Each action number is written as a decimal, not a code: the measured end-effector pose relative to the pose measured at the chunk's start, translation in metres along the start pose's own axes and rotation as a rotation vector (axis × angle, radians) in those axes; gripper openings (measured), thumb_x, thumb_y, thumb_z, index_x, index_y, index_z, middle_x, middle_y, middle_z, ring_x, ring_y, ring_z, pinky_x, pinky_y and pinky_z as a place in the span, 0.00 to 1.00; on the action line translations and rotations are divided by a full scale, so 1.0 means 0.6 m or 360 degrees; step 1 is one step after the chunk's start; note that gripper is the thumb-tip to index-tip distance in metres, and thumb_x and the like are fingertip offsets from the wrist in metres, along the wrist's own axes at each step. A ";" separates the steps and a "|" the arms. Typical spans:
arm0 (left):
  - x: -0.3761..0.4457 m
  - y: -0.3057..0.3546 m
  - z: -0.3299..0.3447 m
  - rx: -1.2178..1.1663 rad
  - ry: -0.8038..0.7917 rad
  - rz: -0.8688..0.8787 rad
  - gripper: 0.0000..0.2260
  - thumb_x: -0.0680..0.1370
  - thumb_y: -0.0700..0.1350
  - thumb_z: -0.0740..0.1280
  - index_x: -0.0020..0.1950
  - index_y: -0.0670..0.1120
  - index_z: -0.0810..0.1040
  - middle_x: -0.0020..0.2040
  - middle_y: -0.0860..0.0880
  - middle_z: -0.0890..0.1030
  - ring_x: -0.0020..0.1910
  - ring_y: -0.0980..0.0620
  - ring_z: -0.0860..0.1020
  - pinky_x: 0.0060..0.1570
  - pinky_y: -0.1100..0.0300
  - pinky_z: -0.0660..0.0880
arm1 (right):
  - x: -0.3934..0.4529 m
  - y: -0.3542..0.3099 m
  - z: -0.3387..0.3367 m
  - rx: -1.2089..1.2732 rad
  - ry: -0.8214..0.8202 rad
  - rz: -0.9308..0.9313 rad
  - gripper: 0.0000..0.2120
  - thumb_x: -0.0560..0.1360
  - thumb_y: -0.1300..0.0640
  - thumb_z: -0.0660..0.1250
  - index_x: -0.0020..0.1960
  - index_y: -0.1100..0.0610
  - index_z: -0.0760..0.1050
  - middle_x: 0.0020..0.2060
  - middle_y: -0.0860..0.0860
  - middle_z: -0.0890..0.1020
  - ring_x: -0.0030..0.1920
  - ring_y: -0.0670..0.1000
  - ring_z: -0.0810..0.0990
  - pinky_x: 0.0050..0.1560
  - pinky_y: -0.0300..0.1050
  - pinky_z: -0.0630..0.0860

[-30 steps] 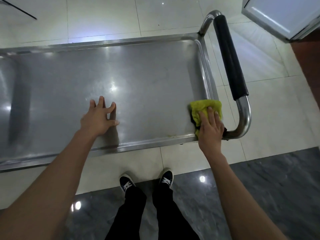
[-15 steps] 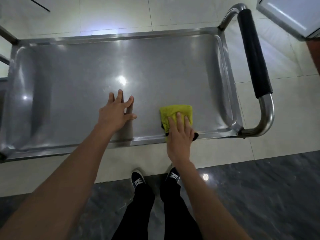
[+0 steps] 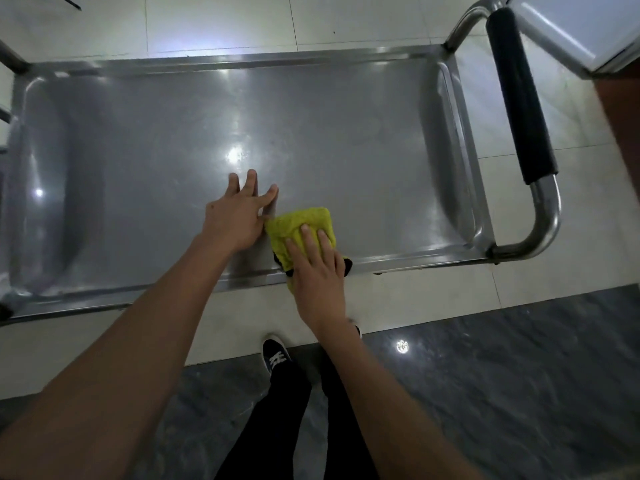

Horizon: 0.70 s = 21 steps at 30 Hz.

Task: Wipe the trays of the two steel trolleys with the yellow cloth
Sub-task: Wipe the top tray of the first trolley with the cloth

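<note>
My right hand (image 3: 320, 278) presses the yellow cloth (image 3: 300, 226) flat-fingered onto the steel tray (image 3: 363, 133); beside the cloth, my left hand (image 3: 239, 216) rests, fingers spread. Pale floor tiles (image 3: 221, 22) lie beyond the tray.

Views: one, worn on the person's head.
Direction: forward and steeply down, onto the steel tray (image 3: 138, 140) and the floor (image 3: 519, 393) beyond its near rim.
Nearness: close; both forearms run in from the bottom edge.
Lens: wide-angle, bending the tray's rims and the trolley handle (image 3: 519, 109).
Overlap: no second view to share.
</note>
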<state>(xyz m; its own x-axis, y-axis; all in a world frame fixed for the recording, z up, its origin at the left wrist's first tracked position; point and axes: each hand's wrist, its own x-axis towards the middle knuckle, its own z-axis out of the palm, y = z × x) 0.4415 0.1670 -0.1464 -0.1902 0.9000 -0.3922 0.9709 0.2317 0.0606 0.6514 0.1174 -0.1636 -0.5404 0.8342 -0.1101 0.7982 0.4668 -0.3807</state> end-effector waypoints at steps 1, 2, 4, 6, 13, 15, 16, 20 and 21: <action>0.000 0.002 -0.001 -0.0017 0.0001 -0.0002 0.24 0.83 0.57 0.58 0.78 0.62 0.54 0.81 0.50 0.48 0.79 0.42 0.46 0.56 0.36 0.74 | -0.001 0.013 -0.005 -0.0012 0.0013 -0.0024 0.31 0.75 0.59 0.68 0.75 0.47 0.64 0.79 0.50 0.58 0.79 0.57 0.53 0.74 0.59 0.58; -0.001 0.003 -0.003 -0.0034 0.0000 -0.0006 0.25 0.83 0.58 0.59 0.78 0.63 0.55 0.81 0.51 0.47 0.79 0.42 0.46 0.56 0.35 0.74 | -0.003 0.027 -0.011 -0.0010 0.0026 -0.0020 0.31 0.74 0.59 0.69 0.74 0.47 0.65 0.79 0.49 0.59 0.79 0.57 0.54 0.73 0.59 0.59; -0.004 0.005 -0.006 -0.0050 0.0000 -0.0016 0.25 0.82 0.59 0.60 0.77 0.63 0.55 0.81 0.52 0.47 0.79 0.43 0.46 0.56 0.36 0.74 | -0.006 0.058 -0.024 -0.0002 0.0074 0.0041 0.29 0.75 0.60 0.68 0.74 0.47 0.67 0.78 0.49 0.60 0.79 0.57 0.55 0.73 0.60 0.60; -0.009 0.005 -0.009 -0.0045 -0.0004 -0.0027 0.26 0.82 0.59 0.60 0.78 0.62 0.55 0.80 0.52 0.47 0.79 0.44 0.47 0.56 0.36 0.75 | -0.009 0.096 -0.040 -0.0032 0.0123 0.0109 0.27 0.76 0.60 0.66 0.74 0.47 0.68 0.78 0.50 0.61 0.78 0.57 0.56 0.72 0.60 0.61; -0.008 0.008 -0.018 -0.0074 -0.0028 -0.0053 0.26 0.81 0.58 0.61 0.77 0.62 0.56 0.79 0.52 0.49 0.77 0.46 0.50 0.53 0.37 0.76 | -0.016 0.287 -0.122 -0.0124 0.0261 0.0586 0.25 0.78 0.62 0.62 0.74 0.49 0.67 0.78 0.53 0.61 0.78 0.60 0.57 0.71 0.63 0.63; -0.006 0.007 -0.018 -0.0115 -0.0051 -0.0072 0.25 0.81 0.57 0.62 0.77 0.63 0.57 0.79 0.54 0.48 0.78 0.47 0.48 0.54 0.37 0.75 | -0.014 0.320 -0.138 -0.0141 0.0245 0.0646 0.24 0.80 0.60 0.60 0.75 0.48 0.65 0.78 0.53 0.60 0.78 0.60 0.56 0.72 0.63 0.62; -0.005 0.008 -0.019 -0.0139 -0.0064 -0.0090 0.25 0.81 0.57 0.62 0.77 0.63 0.58 0.79 0.54 0.48 0.78 0.47 0.47 0.54 0.36 0.74 | -0.012 0.328 -0.141 -0.0151 0.0234 0.0647 0.24 0.81 0.60 0.60 0.75 0.48 0.65 0.78 0.53 0.59 0.78 0.60 0.56 0.72 0.63 0.62; 0.007 0.031 -0.021 -0.0217 -0.0129 -0.0173 0.27 0.80 0.53 0.66 0.77 0.60 0.61 0.79 0.52 0.49 0.78 0.44 0.47 0.59 0.34 0.74 | -0.015 0.335 -0.143 -0.0172 0.0198 0.0631 0.25 0.81 0.59 0.60 0.76 0.48 0.63 0.79 0.53 0.58 0.78 0.60 0.55 0.72 0.63 0.61; 0.008 0.038 -0.023 -0.0243 -0.0152 -0.0208 0.28 0.79 0.53 0.67 0.77 0.58 0.62 0.80 0.51 0.48 0.79 0.42 0.46 0.62 0.33 0.71 | -0.015 0.336 -0.143 -0.0161 0.0185 0.0630 0.25 0.81 0.59 0.60 0.76 0.48 0.63 0.79 0.53 0.58 0.78 0.60 0.55 0.72 0.63 0.61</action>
<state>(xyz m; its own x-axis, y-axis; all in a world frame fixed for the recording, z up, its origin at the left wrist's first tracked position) 0.4606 0.1818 -0.1343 -0.2915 0.8212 -0.4905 0.9041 0.4040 0.1391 0.8401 0.2294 -0.1609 -0.1576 0.9798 -0.1232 0.9634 0.1252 -0.2370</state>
